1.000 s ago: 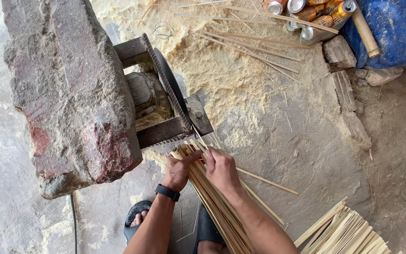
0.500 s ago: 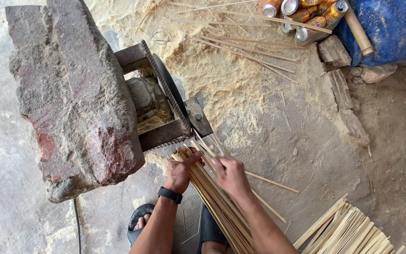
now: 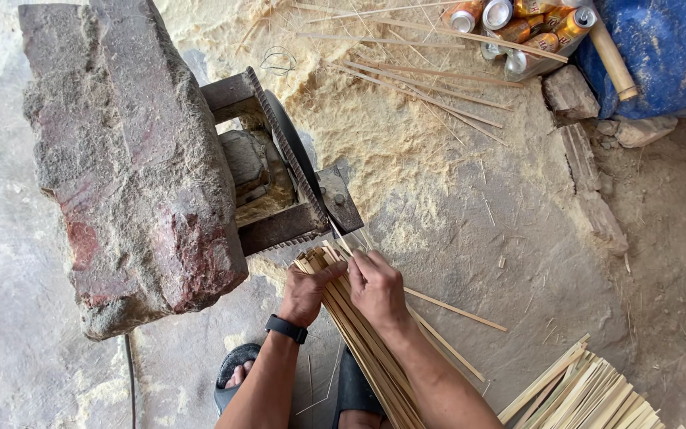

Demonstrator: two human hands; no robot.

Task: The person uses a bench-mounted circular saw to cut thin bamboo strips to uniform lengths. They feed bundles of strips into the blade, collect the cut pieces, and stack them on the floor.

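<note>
Both hands have slid a bit toward the near side since a moment ago, and the right hand (image 3: 376,287) now sits lower on the sticks (image 3: 363,342). That bundle of thin pale sticks lies slanted, from the near middle up to the metal machine (image 3: 295,179). Its far ends fan out just beside the machine's near edge.

The left hand (image 3: 305,292) is closed round the left side of the bundle, thumb on top. A black watch (image 3: 286,328) sits on that wrist. The right hand rests on the right side of the bundle, and its fingers pinch one thin stick that points at the machine.

Just under the arms, two dark sandals (image 3: 236,369) show on the ground.

On the left, a big rough stone (image 3: 132,159) lies on top of the machine. Pale sawdust (image 3: 383,135) covers the ground on the far side and to the right of it, with loose sticks lying across.

At the near right is another pile of flat sticks (image 3: 593,393). At the far right are some cans (image 3: 518,24), a blue sheet (image 3: 668,56) and a few grey rocks (image 3: 573,95).
</note>
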